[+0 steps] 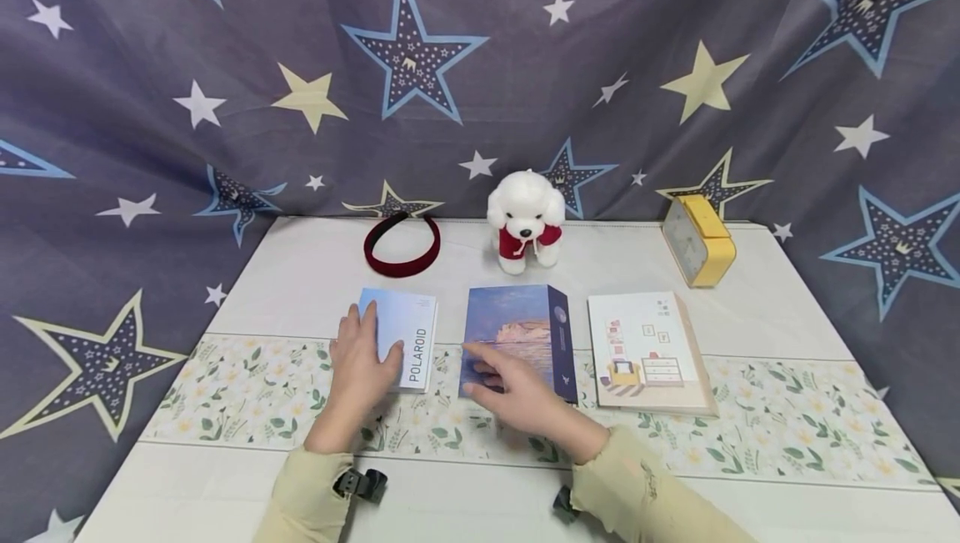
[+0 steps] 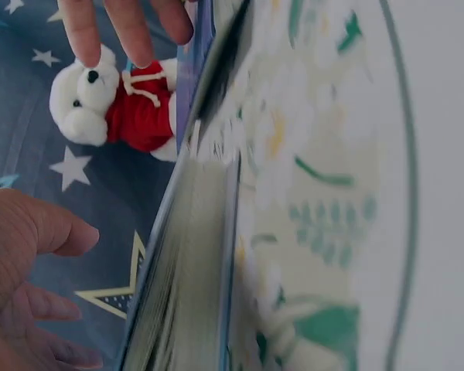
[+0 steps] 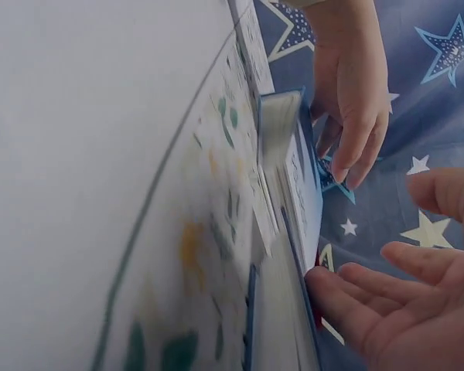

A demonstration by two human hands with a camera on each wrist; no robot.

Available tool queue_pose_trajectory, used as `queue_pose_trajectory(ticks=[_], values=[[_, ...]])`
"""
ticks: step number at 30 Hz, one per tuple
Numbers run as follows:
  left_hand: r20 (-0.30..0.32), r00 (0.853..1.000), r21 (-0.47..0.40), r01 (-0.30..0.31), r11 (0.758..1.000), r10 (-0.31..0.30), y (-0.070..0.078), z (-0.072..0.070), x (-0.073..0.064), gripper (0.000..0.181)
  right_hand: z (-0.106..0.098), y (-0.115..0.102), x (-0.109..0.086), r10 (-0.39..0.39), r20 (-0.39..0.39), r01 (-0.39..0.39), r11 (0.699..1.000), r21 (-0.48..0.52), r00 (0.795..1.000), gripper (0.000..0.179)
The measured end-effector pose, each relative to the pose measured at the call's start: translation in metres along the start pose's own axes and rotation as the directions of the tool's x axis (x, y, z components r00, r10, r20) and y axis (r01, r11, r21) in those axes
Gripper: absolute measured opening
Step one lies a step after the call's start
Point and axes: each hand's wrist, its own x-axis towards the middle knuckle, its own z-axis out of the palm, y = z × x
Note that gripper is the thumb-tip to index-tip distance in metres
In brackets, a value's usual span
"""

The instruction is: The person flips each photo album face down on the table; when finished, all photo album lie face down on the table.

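My left hand (image 1: 362,364) is over the left part of a pale blue book (image 1: 417,318) marked POLAROID, its fingers loosely spread. Over the front left of a dark blue book (image 1: 495,309) with a cliff-and-sea cover is my right hand (image 1: 517,389), fingers loosely bent and thumb apart. One fingertip (image 3: 319,284) of it comes right at that book's cover in the right wrist view. Nothing shows in either grasp. Thick page edges (image 2: 205,232) of a book face the left wrist camera. To the right lies a third book (image 1: 637,334), with a room drawing on its cover.
Behind the books are a dark red headband (image 1: 401,268), a white toy dog (image 1: 525,209) in a red top and a yellow clock (image 1: 708,247). A flowered strip (image 1: 247,393) crosses the white table (image 1: 187,493). A star-printed curtain (image 1: 450,143) hangs at the back.
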Motion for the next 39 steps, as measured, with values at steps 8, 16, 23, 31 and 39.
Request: queue_pose_trajectory(ticks=[8, 16, 23, 31, 39], values=[[0.062, 0.996, 0.014, 0.056, 0.998, -0.057, -0.008, -0.004, -0.003, 0.077, 0.017, -0.002, 0.009, 0.046, 0.081, -0.054, 0.993, 0.105, 0.996, 0.06], [0.035, 0.999, 0.073, -0.017, 0.997, 0.014, -0.013, 0.0, -0.007, 0.082, 0.033, -0.007, 0.015, 0.084, 0.157, -0.116, 0.971, 0.21, 0.984, 0.068], [0.023, 0.998, 0.123, -0.059, 0.991, 0.057, -0.016, 0.002, -0.008, 0.083, 0.047, -0.012, 0.02, 0.108, 0.174, -0.153, 0.95, 0.272, 0.979, 0.073], [0.032, 0.997, 0.178, -0.079, 0.981, 0.075, -0.017, 0.005, -0.009, 0.084, 0.058, -0.012, 0.023, 0.178, 0.156, -0.224, 0.902, 0.368, 0.972, 0.075], [0.045, 0.997, 0.179, -0.067, 0.982, 0.06, -0.017, 0.005, -0.009, 0.085, 0.065, -0.01, 0.025, 0.193, 0.161, -0.246, 0.859, 0.448, 0.968, 0.072]])
